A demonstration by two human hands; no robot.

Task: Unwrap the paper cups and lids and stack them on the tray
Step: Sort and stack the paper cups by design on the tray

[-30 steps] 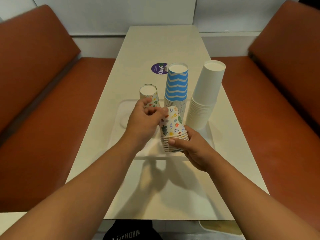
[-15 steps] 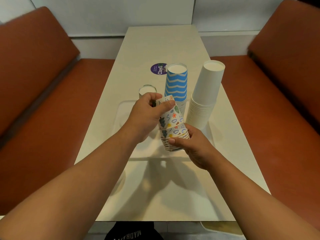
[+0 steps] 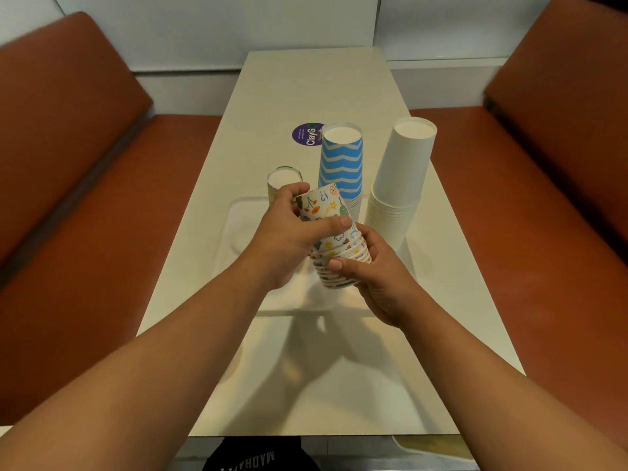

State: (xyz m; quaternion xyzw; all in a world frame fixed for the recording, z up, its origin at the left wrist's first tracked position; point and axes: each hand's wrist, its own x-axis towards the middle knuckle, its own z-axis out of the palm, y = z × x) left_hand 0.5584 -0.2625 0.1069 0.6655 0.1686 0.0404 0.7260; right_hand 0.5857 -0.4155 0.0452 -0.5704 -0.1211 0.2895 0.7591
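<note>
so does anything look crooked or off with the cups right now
Only the patterned cup stack: it is held above the tray, leaning, gripped by the left hand near its top and the right hand at its rims. The blue zigzag stack and white stack stand upright. Nothing looks spilled or crushed.

Both bare forearms reach forward and converge at mid-frame. The left hand (image 3: 289, 239) wraps its thumb and fingers round the upper part of a printed cup stack (image 3: 334, 239). The right hand (image 3: 373, 277) cradles the stack's lower end, thumb across the front; its fingertips seem curled behind, mostly hidden.
</note>
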